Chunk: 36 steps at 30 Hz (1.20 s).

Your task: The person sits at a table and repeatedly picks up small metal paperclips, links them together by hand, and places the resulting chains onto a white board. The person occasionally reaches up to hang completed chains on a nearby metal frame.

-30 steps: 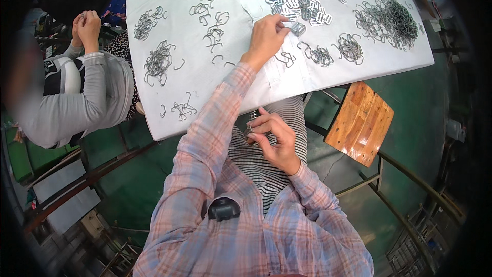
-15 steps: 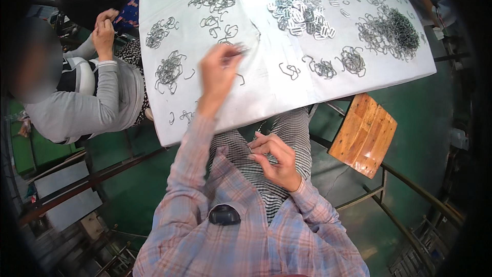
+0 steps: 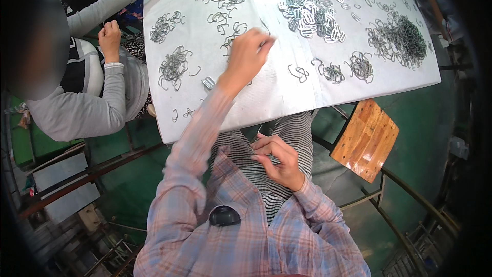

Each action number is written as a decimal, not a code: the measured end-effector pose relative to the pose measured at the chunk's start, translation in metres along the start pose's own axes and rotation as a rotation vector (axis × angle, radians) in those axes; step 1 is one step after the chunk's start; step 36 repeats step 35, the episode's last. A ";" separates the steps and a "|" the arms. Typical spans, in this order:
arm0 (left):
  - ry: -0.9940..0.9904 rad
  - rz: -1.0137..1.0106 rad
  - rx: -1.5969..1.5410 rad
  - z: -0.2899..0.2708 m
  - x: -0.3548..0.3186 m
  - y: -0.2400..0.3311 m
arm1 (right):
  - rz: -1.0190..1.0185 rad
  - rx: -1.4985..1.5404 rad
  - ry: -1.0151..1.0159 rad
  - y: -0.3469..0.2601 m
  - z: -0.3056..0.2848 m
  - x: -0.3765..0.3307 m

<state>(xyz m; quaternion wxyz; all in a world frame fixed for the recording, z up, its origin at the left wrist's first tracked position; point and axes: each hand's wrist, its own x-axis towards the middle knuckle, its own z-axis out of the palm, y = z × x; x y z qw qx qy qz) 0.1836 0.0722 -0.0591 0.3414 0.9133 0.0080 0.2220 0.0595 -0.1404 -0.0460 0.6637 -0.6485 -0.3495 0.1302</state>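
Observation:
Over the middle of the white-covered table, my left hand (image 3: 250, 55) is raised with its fingers curled together and slightly blurred; whatever they hold is too small to make out. Behind its wrist a small metal slide buckle (image 3: 208, 83) lies on the table. My right hand (image 3: 279, 163) stays low over my lap, just off the table's near edge, thumb and fingers pinched together. What sits between those fingertips I cannot make out. Loose bent wire pieces (image 3: 299, 73) lie to the right of my left hand, and others (image 3: 233, 38) lie beyond it.
Slide buckles (image 3: 312, 15) are heaped toward the back, with a dense wire pile (image 3: 402, 41) at right. Smaller wire heaps (image 3: 173, 66) dot the left side. A co-worker's grey sleeve (image 3: 110, 5) reaches over the far left corner. A wooden stool (image 3: 365, 141) stands at right.
My left hand has moved right across the table, and the slide buckle behind its wrist now shows. My right hand holds its pose. The co-worker has stretched an arm over the table.

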 end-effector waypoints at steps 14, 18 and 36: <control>-0.201 -0.475 -0.428 0.002 -0.043 0.022 | 0.003 -0.033 0.056 0.005 0.004 0.002; -0.032 -0.546 -0.605 -0.052 -0.141 0.062 | 0.029 -0.069 0.110 0.004 0.006 0.004; 0.076 -0.604 -0.467 -0.076 -0.190 0.097 | 0.016 -0.196 0.124 0.007 0.024 -0.001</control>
